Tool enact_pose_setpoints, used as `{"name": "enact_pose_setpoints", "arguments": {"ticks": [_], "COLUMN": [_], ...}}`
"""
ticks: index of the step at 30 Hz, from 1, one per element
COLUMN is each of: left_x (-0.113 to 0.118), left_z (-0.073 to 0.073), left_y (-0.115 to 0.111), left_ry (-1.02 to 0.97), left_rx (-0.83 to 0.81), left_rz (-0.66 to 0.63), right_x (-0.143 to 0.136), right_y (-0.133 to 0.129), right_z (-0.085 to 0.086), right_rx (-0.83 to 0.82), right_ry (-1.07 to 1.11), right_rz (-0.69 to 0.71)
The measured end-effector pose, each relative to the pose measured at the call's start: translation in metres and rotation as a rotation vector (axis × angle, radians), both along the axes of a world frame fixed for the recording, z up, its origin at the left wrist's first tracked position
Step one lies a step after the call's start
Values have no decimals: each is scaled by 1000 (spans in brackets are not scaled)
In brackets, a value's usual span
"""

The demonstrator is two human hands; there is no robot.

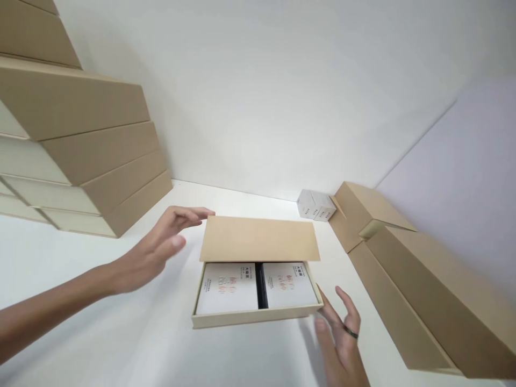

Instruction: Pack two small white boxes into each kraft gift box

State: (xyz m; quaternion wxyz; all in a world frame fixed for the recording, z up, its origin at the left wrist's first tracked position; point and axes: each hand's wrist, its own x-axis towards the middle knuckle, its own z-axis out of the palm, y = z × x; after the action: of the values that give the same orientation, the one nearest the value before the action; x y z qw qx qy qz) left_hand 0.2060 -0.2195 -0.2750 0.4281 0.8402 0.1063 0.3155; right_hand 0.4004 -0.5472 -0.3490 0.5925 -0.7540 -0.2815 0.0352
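Looking down from the head camera, I see my right hand (pixel 338 336) nearest to me at the lower edge, fingers spread and loosely curled, a dark ring on one finger, holding nothing; its fingertips sit just beside the front right corner of the shallow beige cardboard box (pixel 256 316), though I cannot tell if they touch it. That box rests on the white table (pixel 121 344) in front of me, its tan hinged lid (pixel 260 239) raised over the back half, and inside lie two white printed packets (pixel 258 287) side by side with a dark strip between them. My left hand (pixel 161 247) hovers open beyond the box's left side, fingers extended toward the lid's far left corner, gripping nothing. To the right, long tan cartons (pixel 419 290) lie along the wall. Farther back, two small white boxes (pixel 316 205) sit by the wall, and a tall stack of tan boxes (pixel 88 156) rises at far left.
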Motion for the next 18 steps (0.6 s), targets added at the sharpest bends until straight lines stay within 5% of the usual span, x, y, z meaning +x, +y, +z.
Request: {"name": "enact_pose_setpoints", "arguments": {"ticks": [6,10,15,18], "left_x": [-33,-39,-34,-26], "left_z": [-17,-38,-50,-46], "left_y": [-30,-42,-39,-29], "left_ry": [3,47,229,459], "left_rx": [360,522,293,52], "left_rz": [-211,-238,-124,-195], "right_x": [17,13,9,17], "right_y": [-18,-17,-13,-19], "right_z": [-10,-15,-27,-41], "right_rx": [197,248,298,321], "right_ry": [-67,-69,-80,28], "right_rz": [31,41,47,40]}}
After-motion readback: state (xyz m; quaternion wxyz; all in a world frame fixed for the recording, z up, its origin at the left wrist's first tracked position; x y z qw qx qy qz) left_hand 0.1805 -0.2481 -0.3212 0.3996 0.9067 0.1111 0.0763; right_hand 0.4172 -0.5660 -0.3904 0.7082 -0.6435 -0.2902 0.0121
